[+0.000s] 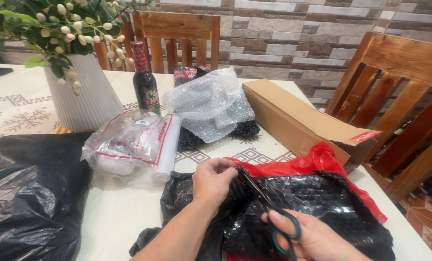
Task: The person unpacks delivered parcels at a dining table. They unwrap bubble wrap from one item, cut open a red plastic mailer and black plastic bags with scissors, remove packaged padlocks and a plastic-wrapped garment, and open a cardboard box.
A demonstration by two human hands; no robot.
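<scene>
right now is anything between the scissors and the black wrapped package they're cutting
Nothing visible. The scissors in the right hand already have their blades at the black package, beside the left hand gripping the wrap.

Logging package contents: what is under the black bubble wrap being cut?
A red plastic bag shows beneath the black bubble wrap, along its top and right edges. The wrapped item itself is fully covered; left hand pinches the wrap, right hand holds scissors.

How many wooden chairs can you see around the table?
2: one wooden chair at the far side behind the dark bottle, another at the right beside the cardboard box. Others may be out of view.
</scene>
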